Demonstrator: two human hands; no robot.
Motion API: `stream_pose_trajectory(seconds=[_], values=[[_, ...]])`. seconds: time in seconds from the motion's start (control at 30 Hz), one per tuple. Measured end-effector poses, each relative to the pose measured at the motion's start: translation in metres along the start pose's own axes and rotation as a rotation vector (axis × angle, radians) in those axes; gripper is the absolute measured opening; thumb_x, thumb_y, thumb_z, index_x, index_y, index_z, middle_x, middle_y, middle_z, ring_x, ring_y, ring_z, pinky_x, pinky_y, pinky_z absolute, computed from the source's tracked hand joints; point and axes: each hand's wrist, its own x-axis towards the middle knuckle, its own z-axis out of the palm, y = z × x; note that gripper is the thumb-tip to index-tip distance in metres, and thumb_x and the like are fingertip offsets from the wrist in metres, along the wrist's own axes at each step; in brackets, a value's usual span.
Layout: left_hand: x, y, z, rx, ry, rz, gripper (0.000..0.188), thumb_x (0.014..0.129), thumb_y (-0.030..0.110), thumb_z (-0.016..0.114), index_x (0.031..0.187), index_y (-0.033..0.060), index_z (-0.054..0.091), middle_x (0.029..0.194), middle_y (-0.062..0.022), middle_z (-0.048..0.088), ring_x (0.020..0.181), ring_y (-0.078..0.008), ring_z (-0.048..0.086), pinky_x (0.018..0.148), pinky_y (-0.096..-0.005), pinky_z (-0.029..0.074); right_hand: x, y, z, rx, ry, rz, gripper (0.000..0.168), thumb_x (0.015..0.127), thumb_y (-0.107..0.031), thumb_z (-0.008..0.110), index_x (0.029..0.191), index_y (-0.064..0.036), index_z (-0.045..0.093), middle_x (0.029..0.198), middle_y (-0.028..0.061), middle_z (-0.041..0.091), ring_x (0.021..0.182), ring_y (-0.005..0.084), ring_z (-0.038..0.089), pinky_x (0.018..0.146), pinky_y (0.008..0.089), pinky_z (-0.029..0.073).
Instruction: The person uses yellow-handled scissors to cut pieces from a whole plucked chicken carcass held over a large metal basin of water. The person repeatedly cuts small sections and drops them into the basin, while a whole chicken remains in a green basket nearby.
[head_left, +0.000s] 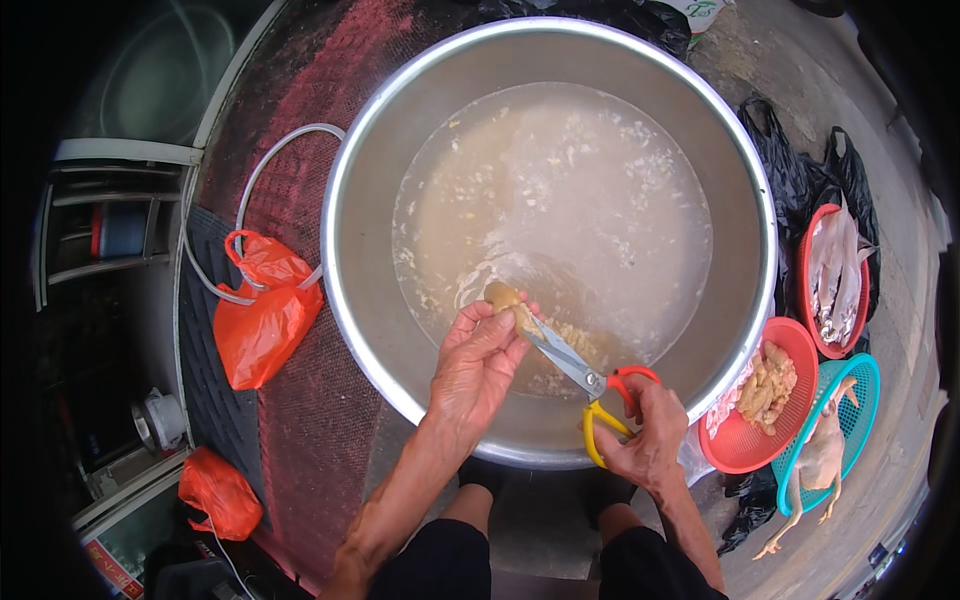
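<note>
My left hand (474, 371) pinches a slick yellowish-brown piece of offal (502, 294) between thumb and fingers, just above cloudy water. In my right hand (651, 429) are scissors (570, 361) with one red and one yellow handle loop. Their blades point up and left, with the tips against the lower side of the offal; whether they cut into it cannot be seen. Both hands are over the near side of a large round metal basin (367, 232). Pale scraps float in its water (555, 172). Grainy tan matter (574, 341) lies behind and below the blades.
At right stand a red basket (724, 450) of offal pieces, a teal basket (862, 420) with a plucked bird (821, 454), and a red basket (804, 300) of fish (836, 262). Left are a pale hose (244, 191) and red plastic bags (266, 330). My knees are below the basin.
</note>
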Motion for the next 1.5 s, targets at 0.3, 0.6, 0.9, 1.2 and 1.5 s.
stream_pose_trajectory(seconds=[0.3, 0.6, 0.9, 1.2, 1.5], values=[[-0.001, 0.001, -0.004, 0.035, 0.013, 0.035, 0.023, 0.09, -0.005, 0.061, 0.106, 0.0056, 0.048, 0.121, -0.0204, 0.059, 0.116, -0.0328, 0.059, 0.103, -0.042, 0.05, 0.0, 0.002, 0.0, 0.017, -0.014, 0.002, 0.048, 0.059, -0.016, 0.083, 0.102, -0.006, 0.064, 0.07, 0.0038, 0.057, 0.06, 0.0206, 0.056, 0.059, 0.0334, 0.041], [-0.003, 0.005, -0.003, 0.074, -0.008, 0.03, 0.022, 0.092, -0.007, 0.058, 0.106, 0.0064, 0.048, 0.124, -0.0207, 0.058, 0.113, -0.031, 0.06, 0.1, -0.0398, 0.052, 0.001, 0.002, 0.0, 0.102, -0.051, 0.066, 0.048, 0.058, -0.014, 0.085, 0.102, -0.006, 0.067, 0.067, 0.0035, 0.057, 0.058, 0.0203, 0.055, 0.058, 0.0331, 0.042], [-0.006, 0.006, -0.003, 0.167, -0.007, 0.107, 0.024, 0.091, -0.009, 0.058, 0.106, 0.0081, 0.049, 0.126, -0.0208, 0.057, 0.113, -0.0299, 0.061, 0.098, -0.0372, 0.052, 0.002, 0.001, -0.001, 0.107, -0.074, 0.075, 0.047, 0.059, -0.015, 0.085, 0.102, -0.005, 0.066, 0.069, 0.0039, 0.059, 0.059, 0.0206, 0.057, 0.058, 0.0333, 0.043], [-0.007, 0.004, -0.004, 0.111, 0.016, 0.063, 0.023, 0.091, -0.008, 0.058, 0.106, 0.0066, 0.049, 0.127, -0.0211, 0.056, 0.115, -0.0307, 0.059, 0.1, -0.0372, 0.05, 0.001, 0.0, -0.001, 0.062, -0.043, 0.046, 0.046, 0.059, -0.014, 0.085, 0.101, -0.006, 0.066, 0.07, 0.0042, 0.06, 0.06, 0.0205, 0.057, 0.059, 0.0332, 0.043], [-0.01, 0.002, -0.002, 0.083, 0.051, 0.05, 0.022, 0.091, -0.006, 0.059, 0.106, 0.0066, 0.049, 0.126, -0.0199, 0.056, 0.115, -0.0305, 0.058, 0.102, -0.0391, 0.048, 0.001, 0.001, -0.003, 0.094, -0.055, 0.058, 0.046, 0.06, -0.015, 0.084, 0.101, -0.006, 0.066, 0.071, 0.0042, 0.06, 0.06, 0.0196, 0.057, 0.059, 0.0328, 0.042]])
